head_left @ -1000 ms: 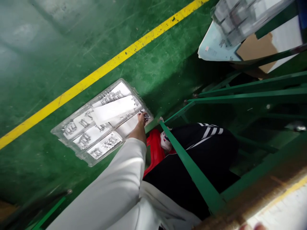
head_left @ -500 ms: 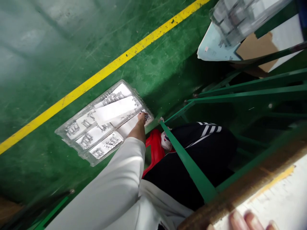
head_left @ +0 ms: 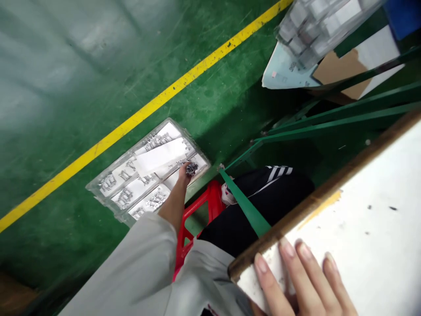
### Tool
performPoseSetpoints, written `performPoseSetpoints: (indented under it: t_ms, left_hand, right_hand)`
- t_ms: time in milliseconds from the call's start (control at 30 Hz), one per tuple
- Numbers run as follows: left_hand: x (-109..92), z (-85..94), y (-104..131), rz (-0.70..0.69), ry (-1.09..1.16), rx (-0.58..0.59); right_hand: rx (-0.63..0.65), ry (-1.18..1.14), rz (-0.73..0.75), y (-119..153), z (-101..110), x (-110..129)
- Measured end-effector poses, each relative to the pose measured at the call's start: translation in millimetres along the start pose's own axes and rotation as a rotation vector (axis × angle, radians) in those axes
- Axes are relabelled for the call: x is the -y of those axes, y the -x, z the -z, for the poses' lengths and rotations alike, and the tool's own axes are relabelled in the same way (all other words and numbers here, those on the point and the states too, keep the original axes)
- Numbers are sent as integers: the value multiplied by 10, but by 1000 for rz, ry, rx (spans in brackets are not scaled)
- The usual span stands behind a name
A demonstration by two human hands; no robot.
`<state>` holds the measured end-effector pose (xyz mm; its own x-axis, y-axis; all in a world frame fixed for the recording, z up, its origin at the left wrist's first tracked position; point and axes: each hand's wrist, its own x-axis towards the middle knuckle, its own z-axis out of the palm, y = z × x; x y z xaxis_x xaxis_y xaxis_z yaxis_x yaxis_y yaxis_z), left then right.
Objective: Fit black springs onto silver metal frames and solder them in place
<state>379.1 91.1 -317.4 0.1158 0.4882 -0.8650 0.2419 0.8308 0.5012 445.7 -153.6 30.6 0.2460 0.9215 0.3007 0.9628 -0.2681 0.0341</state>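
Observation:
My left hand [head_left: 185, 172], at the end of a pale sleeve, is closed around a bunch of small shiny metal parts [head_left: 192, 168]; their exact kind is too small to make out. It hangs over the near-right side of a clear plastic compartment tray [head_left: 95, 182] on the floor. More small metal parts [head_left: 156, 198] lie in the tray's white-lined compartments, and a white strip [head_left: 161, 156] rests across them. On the white tabletop [head_left: 378, 210] my right hand [head_left: 305, 281] lies with fingers spread near the brown edge, holding nothing.
A red stool [head_left: 215, 199] stands beside my dark-trousered leg [head_left: 250, 193]. Green metal table legs [head_left: 243, 202] run under the tabletop. Stacked clear trays [head_left: 315, 30] and cardboard [head_left: 342, 72] sit at upper right. A yellow line [head_left: 144, 112] crosses the green floor.
My left hand has lifted out of the tray's compartment with the metal parts now showing in it. My right hand and the tabletop have come further into view as the camera shifted.

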Motion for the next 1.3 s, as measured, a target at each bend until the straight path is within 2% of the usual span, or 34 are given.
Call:
performPoseSetpoints:
  t_ms: [100,200,300,400,467,567,667,733,800,833,900,933,1000,1033,1067,1133,1167,1200,1233,1300]
  left_hand:
    - [-318,198,570,-114,137,50]
    - [-781,227,1419,-312,401,252]
    - [-1248,55,2425,-566,445,495]
    - [-1517,-296,3339,-833,245,725]
    - [-1527,-619,3795,-1052,-39,827]
    - [-1313,-1175,4207,-1339,-577,863]
    - [-970,-1703,4378,-1540,-1089,829]
    - [-768,-1975,4440,-1596,-1299,830]
    - [-640,-2127,4504,-1621,-1378,826]
    - [-613,-2142,4537,-1634,-1369,832]
    - [-635,-2026,4594,-1674,-1261,880]
    - [-673,-1891,4606,-1700,-1158,912]
    - [-759,-1487,4560,-1739,-854,928]
    - [-783,-1233,4485,-1732,-657,871]
    - [-779,-963,4368,-1692,-455,747]
    - [-670,-434,4006,-1542,-93,387]
    - [-565,-205,3776,-1423,35,179]
    - [-432,-16,3533,-1295,69,17]
    - [-283,129,3295,-1145,22,-86]
    - [27,282,2900,-813,-200,-55]
  right_hand:
    - [84,-51,-14,5,63,34]
    - [179,-118,-44,7,130,42]
    - [207,-168,-70,-6,179,44]
    - [171,-213,-62,4,195,40]
    - [172,-230,-76,26,192,35]
    - [189,-265,-93,58,177,26]
    - [150,-316,-59,74,169,9]
    - [113,-334,-42,81,170,-8]
    - [104,-334,-42,92,167,-24]
    - [112,-331,-44,99,162,-30]
    - [129,-320,-45,112,144,-36]
    - [135,-316,-47,117,135,-36]
    - [131,-318,-64,117,125,-30]
    - [128,-320,-72,113,129,-25]
    - [127,-319,-77,108,139,-17]
    - [130,-302,-81,95,172,4]
    - [133,-288,-79,91,190,17]
    - [138,-271,-78,89,205,30]
    - [142,-255,-77,88,215,41]
    - [154,-221,-69,85,216,55]
